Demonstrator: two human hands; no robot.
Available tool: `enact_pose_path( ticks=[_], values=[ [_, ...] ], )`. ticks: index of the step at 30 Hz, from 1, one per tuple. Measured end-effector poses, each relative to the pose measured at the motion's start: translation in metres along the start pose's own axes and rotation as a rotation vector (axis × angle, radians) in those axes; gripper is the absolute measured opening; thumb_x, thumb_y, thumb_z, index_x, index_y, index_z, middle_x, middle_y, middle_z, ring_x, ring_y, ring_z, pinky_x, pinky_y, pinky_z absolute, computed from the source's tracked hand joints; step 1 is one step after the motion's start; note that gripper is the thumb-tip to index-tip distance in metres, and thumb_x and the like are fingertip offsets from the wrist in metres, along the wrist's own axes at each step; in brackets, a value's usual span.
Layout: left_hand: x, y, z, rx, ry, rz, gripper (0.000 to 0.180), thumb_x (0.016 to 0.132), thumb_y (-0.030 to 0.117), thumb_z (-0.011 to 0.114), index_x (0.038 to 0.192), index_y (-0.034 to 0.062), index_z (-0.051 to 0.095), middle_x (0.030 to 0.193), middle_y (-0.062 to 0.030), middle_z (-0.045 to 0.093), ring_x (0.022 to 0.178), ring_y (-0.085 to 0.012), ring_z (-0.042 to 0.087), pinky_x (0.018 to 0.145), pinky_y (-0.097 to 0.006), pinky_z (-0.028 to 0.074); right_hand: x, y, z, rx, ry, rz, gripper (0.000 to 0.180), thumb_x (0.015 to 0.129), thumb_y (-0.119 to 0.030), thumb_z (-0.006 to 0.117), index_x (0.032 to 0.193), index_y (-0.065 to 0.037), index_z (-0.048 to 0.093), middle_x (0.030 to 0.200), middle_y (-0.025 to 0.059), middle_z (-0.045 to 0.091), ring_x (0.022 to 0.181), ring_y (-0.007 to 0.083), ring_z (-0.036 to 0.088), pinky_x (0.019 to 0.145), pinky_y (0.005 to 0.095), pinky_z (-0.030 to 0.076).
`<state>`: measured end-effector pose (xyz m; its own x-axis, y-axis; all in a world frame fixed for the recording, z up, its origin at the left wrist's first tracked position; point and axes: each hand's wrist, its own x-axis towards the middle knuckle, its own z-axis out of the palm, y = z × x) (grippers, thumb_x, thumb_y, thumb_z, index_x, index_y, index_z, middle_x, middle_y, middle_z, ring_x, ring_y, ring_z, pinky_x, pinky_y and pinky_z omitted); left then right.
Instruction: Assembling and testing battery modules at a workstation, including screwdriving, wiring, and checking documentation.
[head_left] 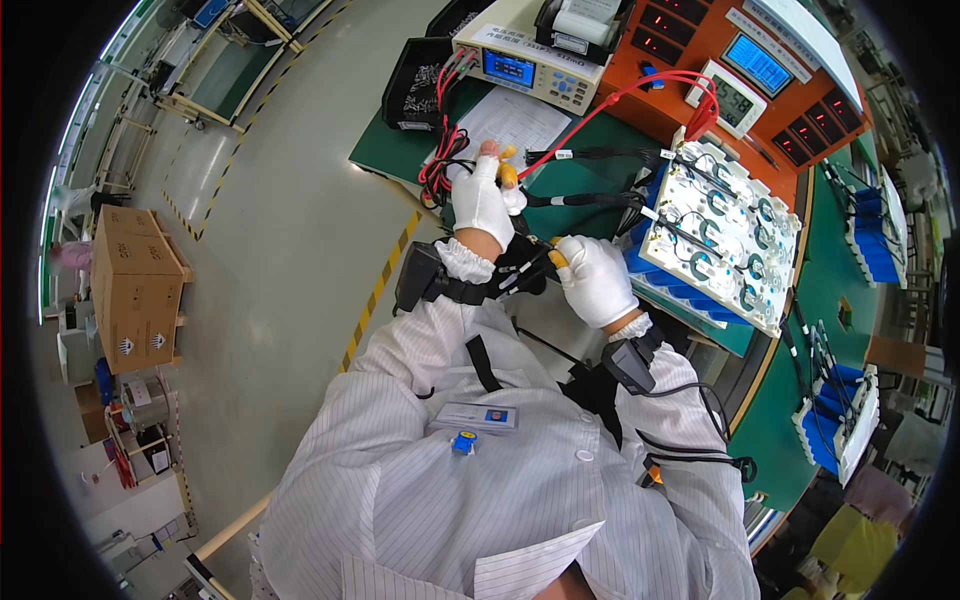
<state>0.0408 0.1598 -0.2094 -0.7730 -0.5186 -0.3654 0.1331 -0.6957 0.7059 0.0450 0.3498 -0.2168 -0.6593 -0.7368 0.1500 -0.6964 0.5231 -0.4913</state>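
Observation:
My left hand [483,203], in a white glove with yellow finger covers, is raised at the bench's left edge. Its fingers are curled in; what they grip, if anything, is hidden. Beside it hang red and black test leads [437,178]. My right hand [596,281], gloved the same way, pinches a thin black cable [541,262] at its fingertips, close to the battery pack. This pack has blue cells [675,285] under a white top plate [722,240] covered with wiring. Black cable bundles [590,200] with white tags run from it toward my left hand.
A bench meter [535,65] with a lit screen stands at the back, beside black bins [415,85] of small metal parts. An orange instrument panel [640,100] carries displays and a white clock [727,98]. More blue packs [838,415] lie right. Cartons [135,290] stand on the floor left.

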Motion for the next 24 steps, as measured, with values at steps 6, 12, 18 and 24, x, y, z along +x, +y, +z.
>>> enact_pose_path(
  ticks=[6, 12, 18, 24],
  values=[
    [0.001, 0.0, -0.001, -0.001, 0.001, -0.023, 0.033, 0.099, 0.036, 0.055, 0.087, 0.0051, 0.055, 0.051, -0.0013, 0.043, 0.037, -0.0113, 0.032, 0.039, -0.028, 0.024, 0.0, -0.001, -0.001, -0.015, -0.012, 0.013, 0.025, 0.075, -0.009, 0.068, 0.099, -0.009, 0.061, 0.087, 0.0116, 0.063, 0.084, 0.0333, 0.06, 0.079, 0.0441, 0.047],
    [0.003, -0.001, -0.003, 0.003, 0.002, -0.018, 0.034, 0.099, 0.037, 0.055, 0.089, 0.0047, 0.056, 0.052, -0.002, 0.044, 0.038, -0.0116, 0.033, 0.039, -0.028, 0.024, 0.001, -0.001, 0.0, -0.011, -0.023, 0.021, 0.024, 0.076, -0.009, 0.068, 0.099, -0.009, 0.061, 0.087, 0.0118, 0.063, 0.084, 0.0334, 0.061, 0.079, 0.0443, 0.047],
    [0.007, 0.009, -0.009, 0.05, 0.019, 0.088, 0.034, 0.096, 0.038, 0.06, 0.092, 0.0043, 0.059, 0.059, -0.001, 0.046, 0.04, -0.0102, 0.034, 0.037, -0.026, 0.026, -0.005, 0.006, 0.004, -0.011, 0.034, -0.007, 0.023, 0.076, -0.01, 0.069, 0.097, -0.008, 0.061, 0.084, 0.0112, 0.063, 0.08, 0.0327, 0.06, 0.076, 0.043, 0.047],
    [0.019, 0.032, -0.026, -0.005, 0.027, 0.089, 0.034, 0.097, 0.038, 0.058, 0.095, 0.0048, 0.06, 0.058, -0.0011, 0.046, 0.04, -0.0103, 0.031, 0.039, -0.028, 0.023, -0.007, 0.007, 0.004, 0.018, 0.085, -0.009, 0.018, 0.073, -0.004, 0.068, 0.09, -0.008, 0.061, 0.08, 0.0129, 0.062, 0.077, 0.0358, 0.06, 0.07, 0.0456, 0.048]
  ],
)
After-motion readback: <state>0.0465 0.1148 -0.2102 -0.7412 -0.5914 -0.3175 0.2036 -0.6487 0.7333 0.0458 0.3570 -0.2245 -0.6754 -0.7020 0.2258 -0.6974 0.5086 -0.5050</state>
